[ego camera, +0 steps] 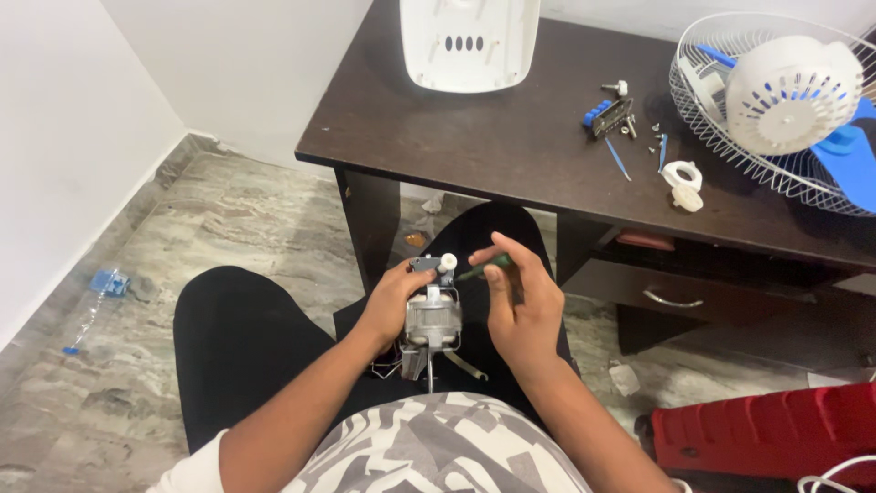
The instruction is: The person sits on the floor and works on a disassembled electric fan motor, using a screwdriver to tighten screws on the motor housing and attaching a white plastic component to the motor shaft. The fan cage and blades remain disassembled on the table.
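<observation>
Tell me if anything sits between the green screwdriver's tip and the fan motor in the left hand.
Nothing visible does. The right hand holds the green screwdriver with its tip right at the white knob on top of the fan motor, which the left hand steadies over the lap.

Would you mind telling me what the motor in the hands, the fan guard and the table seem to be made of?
The motor in the left hand looks like bare metal: dull silver-grey casing. The fan guard seems to be white-coated wire, a thin open grid. The table looks like dark brown wood or laminate with a smooth, faintly glossy top; which one is unclear.
</observation>
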